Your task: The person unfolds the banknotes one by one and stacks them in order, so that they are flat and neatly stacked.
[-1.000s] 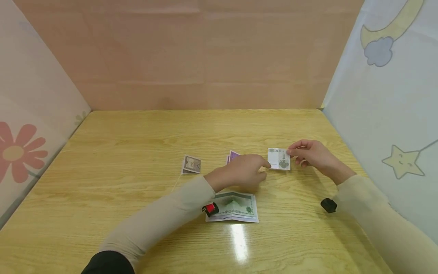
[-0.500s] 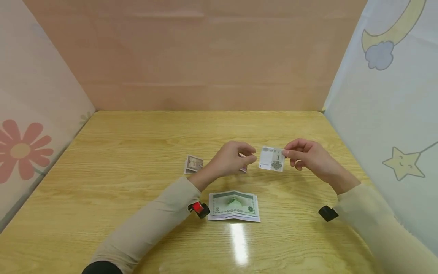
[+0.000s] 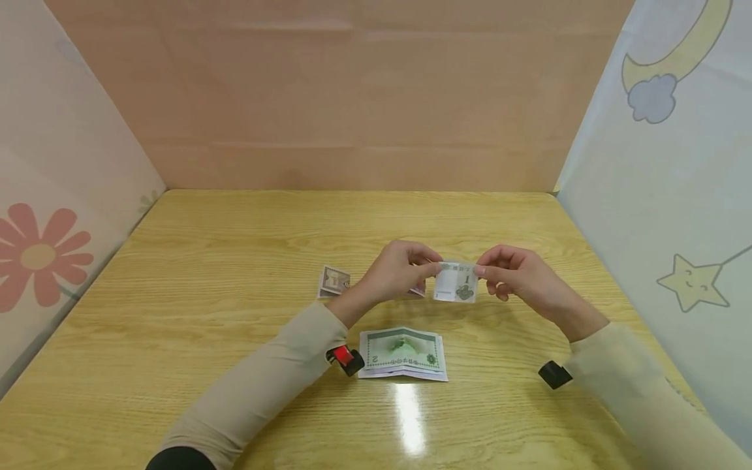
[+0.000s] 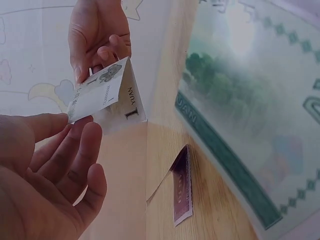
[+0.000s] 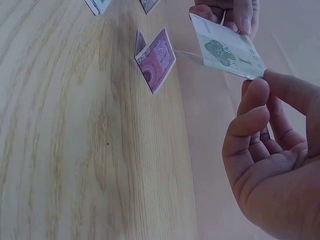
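Left hand point(image 3: 395, 271) and right hand point(image 3: 524, 279) pinch folded banknote point(image 3: 455, 282) by top corners, right of frame centre; light, even pull should suit.

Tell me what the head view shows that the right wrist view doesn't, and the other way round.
Only the head view shows the drawn flower, moon and star, plus the beige sleeves.

Only the right wrist view shows the printed 5 on the purple note.

Both show the left hand and right hand pinching a folded note, and the wooden table.
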Demonstrator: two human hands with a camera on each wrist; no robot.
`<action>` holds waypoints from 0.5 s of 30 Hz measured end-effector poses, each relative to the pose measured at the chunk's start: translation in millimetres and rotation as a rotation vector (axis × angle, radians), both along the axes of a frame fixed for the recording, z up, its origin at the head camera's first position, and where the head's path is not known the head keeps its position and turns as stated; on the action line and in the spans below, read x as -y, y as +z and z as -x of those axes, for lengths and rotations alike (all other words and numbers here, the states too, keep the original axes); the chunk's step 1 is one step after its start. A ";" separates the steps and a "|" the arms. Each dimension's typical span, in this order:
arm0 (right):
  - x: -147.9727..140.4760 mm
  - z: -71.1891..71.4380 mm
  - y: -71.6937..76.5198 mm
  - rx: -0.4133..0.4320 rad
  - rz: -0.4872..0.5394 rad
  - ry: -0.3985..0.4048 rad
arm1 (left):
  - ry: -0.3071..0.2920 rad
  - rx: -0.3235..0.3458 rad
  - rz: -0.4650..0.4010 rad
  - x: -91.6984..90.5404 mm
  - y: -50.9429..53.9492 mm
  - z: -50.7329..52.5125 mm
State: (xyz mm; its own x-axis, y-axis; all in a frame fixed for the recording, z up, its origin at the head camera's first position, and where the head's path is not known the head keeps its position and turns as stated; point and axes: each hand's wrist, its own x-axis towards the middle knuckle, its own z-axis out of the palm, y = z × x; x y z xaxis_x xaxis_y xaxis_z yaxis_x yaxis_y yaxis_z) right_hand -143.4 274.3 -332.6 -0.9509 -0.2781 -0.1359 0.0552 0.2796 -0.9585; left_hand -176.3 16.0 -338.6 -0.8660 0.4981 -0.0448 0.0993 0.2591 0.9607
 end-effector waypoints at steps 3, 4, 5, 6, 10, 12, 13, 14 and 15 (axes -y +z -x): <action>1.8 0.0 -1.2 -0.008 -0.007 0.015 | 0.013 0.002 -0.012 1.2 0.5 -0.5; 2.3 0.1 -1.2 -0.011 -0.011 0.020 | 0.015 -0.004 -0.011 2.1 0.8 -0.7; 2.7 0.3 -1.2 -0.015 -0.015 0.025 | 0.014 -0.006 -0.013 3.3 1.2 -0.9; 2.9 0.6 -1.0 -0.022 -0.022 0.030 | 0.012 -0.007 -0.018 4.7 1.4 -0.9; 4.2 1.6 2.9 -0.041 -0.053 0.029 | 0.009 -0.021 -0.020 12.0 2.1 -1.4; 5.2 2.5 5.5 -0.045 -0.073 0.026 | 0.009 -0.028 -0.018 15.6 1.4 -1.7; 6.1 3.0 6.8 -0.043 -0.081 0.024 | 0.010 -0.030 -0.016 17.3 0.9 -2.0; 7.2 3.9 7.8 -0.044 -0.085 0.024 | 0.010 -0.032 -0.013 18.8 0.4 -2.2; 8.5 4.8 8.6 -0.048 -0.085 0.026 | 0.008 -0.034 -0.014 20.0 0.1 -2.7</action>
